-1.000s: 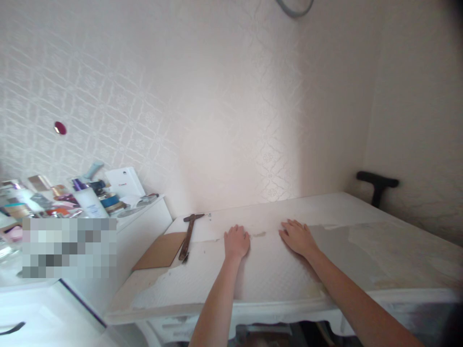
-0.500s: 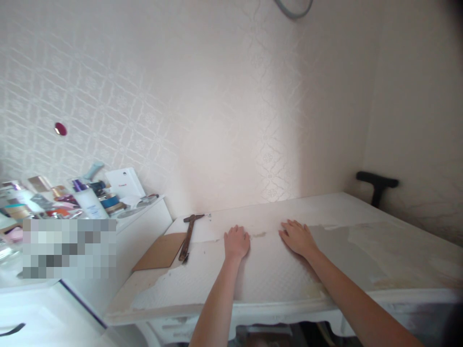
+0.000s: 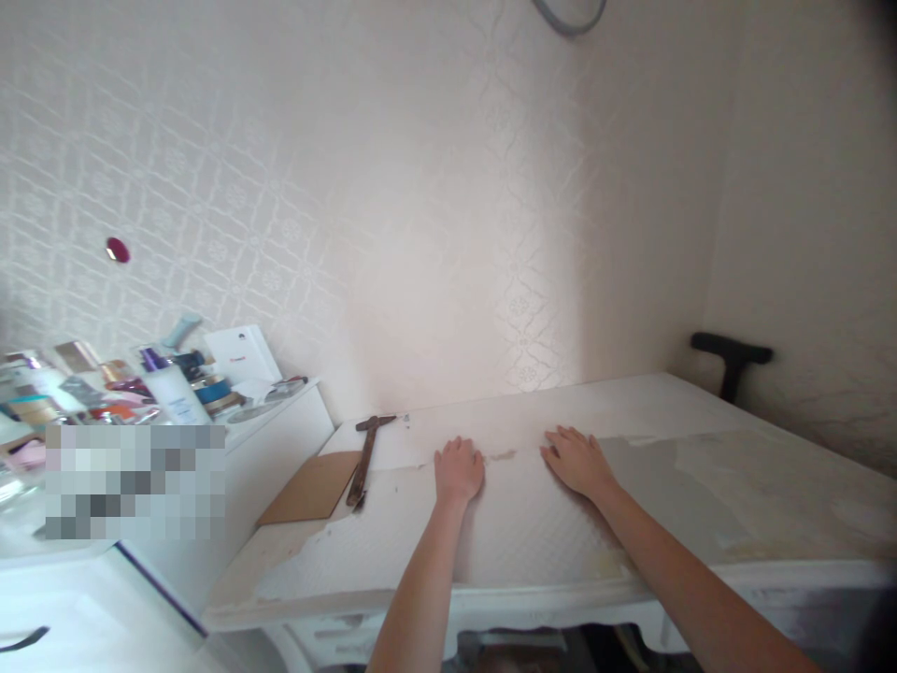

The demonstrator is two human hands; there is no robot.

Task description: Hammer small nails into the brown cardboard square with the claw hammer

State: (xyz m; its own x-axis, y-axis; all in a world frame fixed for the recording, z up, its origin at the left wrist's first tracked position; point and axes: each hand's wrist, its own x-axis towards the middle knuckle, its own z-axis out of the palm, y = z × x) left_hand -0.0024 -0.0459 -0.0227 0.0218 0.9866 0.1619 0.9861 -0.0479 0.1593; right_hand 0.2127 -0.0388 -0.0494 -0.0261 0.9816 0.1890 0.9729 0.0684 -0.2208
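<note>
My left hand lies palm down on the worn white tabletop, fingers stretched toward the wall and slightly apart. To its right, my right hand also rests flat on the surface, with its thumb spread to the left. Neither hand holds anything. Left of my left hand, a hammer with a dark wooden handle lies on the table, its head toward the wall. A brown flat board lies beside the hammer's handle. The tabletop's covering is peeled and patchy, with a grey bare area on the right.
On the left, a white cabinet carries many bottles and jars, among them a purple-capped bottle, and a white box. A black T-shaped object stands behind the table's right side. Patterned wallpaper covers the back wall.
</note>
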